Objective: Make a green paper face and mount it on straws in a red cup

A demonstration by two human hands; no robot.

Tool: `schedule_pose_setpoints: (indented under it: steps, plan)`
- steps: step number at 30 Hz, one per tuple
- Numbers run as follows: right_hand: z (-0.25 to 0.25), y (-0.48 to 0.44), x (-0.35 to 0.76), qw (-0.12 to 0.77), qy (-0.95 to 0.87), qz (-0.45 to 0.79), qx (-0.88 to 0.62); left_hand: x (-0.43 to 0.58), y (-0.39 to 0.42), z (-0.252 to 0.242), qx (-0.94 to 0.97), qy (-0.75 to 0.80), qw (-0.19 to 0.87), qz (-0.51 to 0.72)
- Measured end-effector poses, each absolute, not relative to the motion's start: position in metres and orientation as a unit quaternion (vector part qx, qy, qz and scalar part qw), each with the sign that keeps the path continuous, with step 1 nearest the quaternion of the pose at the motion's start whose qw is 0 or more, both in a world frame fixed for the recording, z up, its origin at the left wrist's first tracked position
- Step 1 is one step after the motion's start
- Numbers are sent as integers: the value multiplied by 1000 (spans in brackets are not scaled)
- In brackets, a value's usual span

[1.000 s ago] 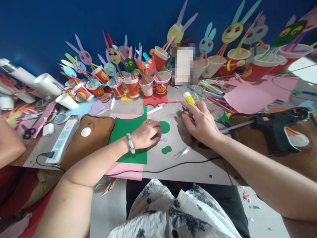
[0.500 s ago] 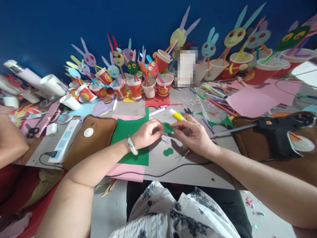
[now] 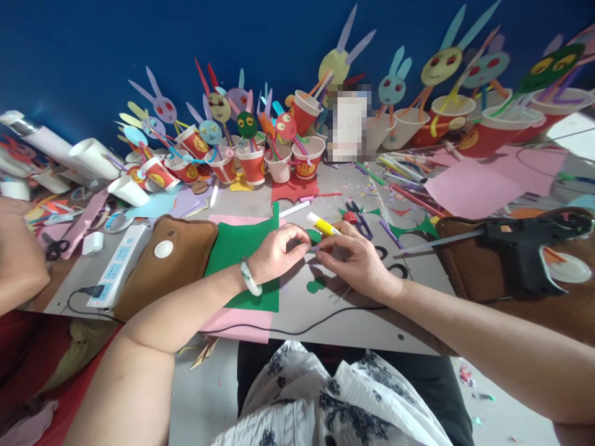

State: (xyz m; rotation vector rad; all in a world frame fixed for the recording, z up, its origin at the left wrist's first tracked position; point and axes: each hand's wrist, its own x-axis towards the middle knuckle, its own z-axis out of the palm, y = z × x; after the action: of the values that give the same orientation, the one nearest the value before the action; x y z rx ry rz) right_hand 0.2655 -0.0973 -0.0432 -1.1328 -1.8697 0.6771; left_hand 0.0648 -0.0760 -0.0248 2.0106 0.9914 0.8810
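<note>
My right hand (image 3: 356, 257) is closed around a yellow glue stick (image 3: 322, 225), its white end pointing up and left. My left hand (image 3: 277, 249) is pinched right beside it, fingertips meeting the right hand's over a green paper circle (image 3: 314, 236); what the left fingers pinch is too small to name. The left wrist, with a pale bangle, rests on a green paper sheet (image 3: 242, 254) that lies on a pink sheet (image 3: 238, 321). Two small green paper discs (image 3: 315, 285) lie on the grey table just below the hands.
Paper cups with rabbit-faced paper figures (image 3: 251, 145) crowd the back. Scissors (image 3: 357, 218) lie right of the hands. A black glue gun (image 3: 515, 244) rests on a brown cushion at right. Another brown cushion (image 3: 167, 260) and a power strip (image 3: 114, 266) sit at left. Another person's arm (image 3: 18, 260) enters far left.
My right hand came left with the glue stick from near the scissors and met my left hand over the green circle. My left hand lifted from flat to a pinch.
</note>
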Motion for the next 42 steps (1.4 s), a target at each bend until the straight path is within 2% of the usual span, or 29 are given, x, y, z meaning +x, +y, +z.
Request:
schedule_pose_setpoints:
  steps: [11,19,26,42]
  plan:
    - [-44,-97,264,411,-734,267,-470,67,-74,-31,778,377,373,336]
    - [-44,-95,264,406,-728,271,-480,66,-75,-33,839,351,208,361]
    - [-48,-94,263,421,-725,277,-470,65,-75,-34,856,334,140,368]
    - [-45,-96,263,407,-739,267,-466,65,-72,-33,847,380,190,319]
